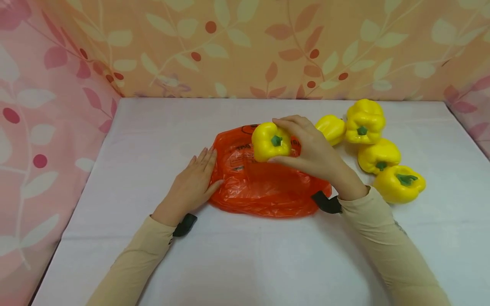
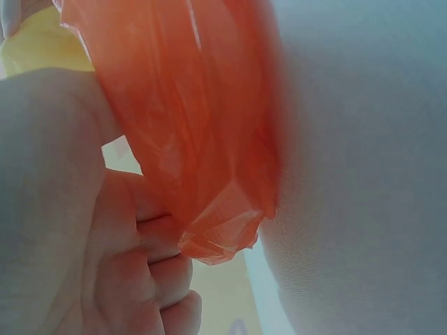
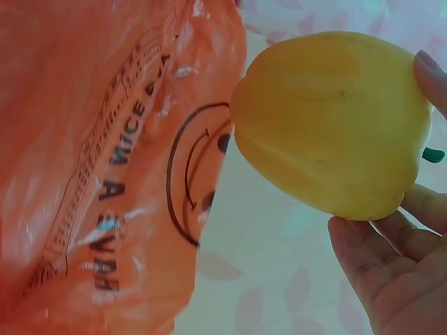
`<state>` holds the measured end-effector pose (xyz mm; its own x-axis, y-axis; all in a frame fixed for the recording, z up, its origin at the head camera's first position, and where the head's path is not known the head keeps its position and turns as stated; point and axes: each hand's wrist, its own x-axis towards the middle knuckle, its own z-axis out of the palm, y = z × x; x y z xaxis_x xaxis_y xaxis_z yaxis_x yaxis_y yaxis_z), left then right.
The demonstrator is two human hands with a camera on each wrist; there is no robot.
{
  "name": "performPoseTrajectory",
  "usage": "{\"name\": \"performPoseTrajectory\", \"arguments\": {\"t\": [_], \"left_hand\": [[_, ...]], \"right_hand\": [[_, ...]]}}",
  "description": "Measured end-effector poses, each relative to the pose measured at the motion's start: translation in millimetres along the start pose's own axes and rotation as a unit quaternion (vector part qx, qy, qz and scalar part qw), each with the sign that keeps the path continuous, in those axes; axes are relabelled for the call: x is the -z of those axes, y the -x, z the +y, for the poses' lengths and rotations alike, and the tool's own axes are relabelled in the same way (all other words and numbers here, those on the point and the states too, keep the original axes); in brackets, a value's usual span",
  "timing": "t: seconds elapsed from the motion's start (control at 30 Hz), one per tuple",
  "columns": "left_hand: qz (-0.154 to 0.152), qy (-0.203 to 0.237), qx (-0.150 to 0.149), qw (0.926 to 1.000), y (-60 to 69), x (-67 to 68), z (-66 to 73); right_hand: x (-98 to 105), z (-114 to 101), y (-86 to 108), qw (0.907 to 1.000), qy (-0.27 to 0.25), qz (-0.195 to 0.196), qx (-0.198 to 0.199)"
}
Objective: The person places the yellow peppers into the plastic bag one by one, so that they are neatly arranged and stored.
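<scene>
An orange-red plastic bag [image 1: 252, 182] with dark print lies on the white table, its printed smiley visible in the right wrist view on the bag [image 3: 140, 160]. My left hand [image 1: 192, 182] rests against its left edge, fingers extended; the left wrist view shows the hand [image 2: 91, 209] beside the bag's side [image 2: 202, 139]. Above the bag, my right hand [image 1: 315, 148] holds a yellow bell pepper [image 1: 271, 142] between thumb and fingers, its green stem facing the head camera. In the right wrist view the fingertips of the hand [image 3: 405, 272] touch the pepper [image 3: 335, 125].
Right of the bag several more yellow peppers stand in a curved group: one [image 1: 330, 129] close behind my right hand, others [image 1: 365, 121] further back, and one [image 1: 400, 185] nearest the front. Patterned cloth [image 1: 245, 51] rises behind the white table [image 1: 260, 263].
</scene>
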<state>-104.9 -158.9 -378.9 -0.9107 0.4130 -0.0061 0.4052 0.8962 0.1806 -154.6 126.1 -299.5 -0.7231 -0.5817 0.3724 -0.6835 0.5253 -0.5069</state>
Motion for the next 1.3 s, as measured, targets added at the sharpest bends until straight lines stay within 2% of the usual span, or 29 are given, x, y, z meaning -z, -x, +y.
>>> {"name": "performPoseTrajectory", "arguments": {"t": [0.3,0.47,0.77,1.07,1.3], "left_hand": [[-0.003,-0.001,0.000,1.0000,0.0,1.0,1.3],[0.000,0.000,0.000,1.0000,-0.3,0.4,2.3],[-0.006,-0.002,-0.001,1.0000,-0.5,0.7,1.6],[-0.010,0.000,0.001,0.9999,0.2,1.2,0.5],[-0.010,0.003,0.001,0.9999,0.7,-0.1,-0.1]], "right_hand": [[-13.2,-5.3,-11.8,0.9996,-0.007,-0.026,0.011],[-20.3,-7.6,-19.2,0.9980,-0.028,-0.056,-0.008],[-40.9,-4.8,-36.0,0.9930,-0.031,-0.105,-0.044],[-56.3,-3.4,-47.5,0.9884,-0.025,-0.137,-0.060],[-65.2,-0.8,-52.0,0.9872,-0.017,-0.146,-0.062]]}}
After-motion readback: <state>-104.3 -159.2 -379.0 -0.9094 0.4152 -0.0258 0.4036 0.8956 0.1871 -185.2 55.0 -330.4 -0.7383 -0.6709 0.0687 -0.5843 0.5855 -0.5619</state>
